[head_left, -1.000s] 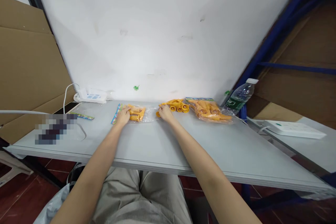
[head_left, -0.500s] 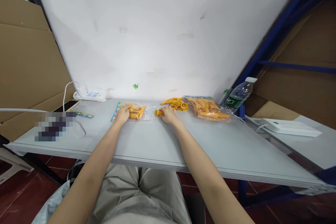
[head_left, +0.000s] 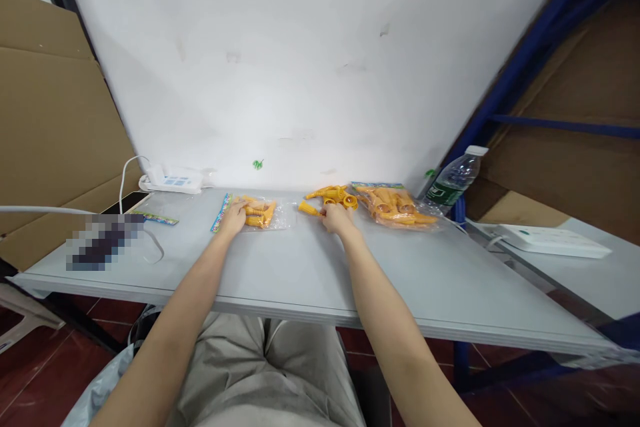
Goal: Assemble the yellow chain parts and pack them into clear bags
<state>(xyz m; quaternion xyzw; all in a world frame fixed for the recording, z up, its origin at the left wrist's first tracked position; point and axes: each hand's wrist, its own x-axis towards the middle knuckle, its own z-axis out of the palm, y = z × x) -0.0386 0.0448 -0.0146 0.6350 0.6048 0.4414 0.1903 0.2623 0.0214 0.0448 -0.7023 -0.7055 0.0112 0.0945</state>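
Note:
My left hand (head_left: 234, 219) is closed over the left end of a clear plastic bag (head_left: 284, 215) with a colourful printed header. Inside it lie orange-yellow plastic pieces (head_left: 259, 220) shaped like small toy horns. My right hand (head_left: 338, 219) is closed, its fingers pinching one end of a loose yellow toy horn (head_left: 310, 209) that points left toward the bag. Right behind this hand sits a small pile of loose yellow toy horns (head_left: 327, 193) with round flared ends; the hand covers part of it.
Farther right lies a fuller bag of orange toy horns (head_left: 395, 207), beside a tilted water bottle (head_left: 457, 177). At the left are a white power strip (head_left: 173, 181), a phone (head_left: 125, 203), cables and a blurred dark object (head_left: 103, 243). A white panel (head_left: 300, 80) rises behind the table.
My right hand has moved right, closer to the pile, and the toy horn at its fingers now lies at a different angle. My left hand has stayed on the bag.

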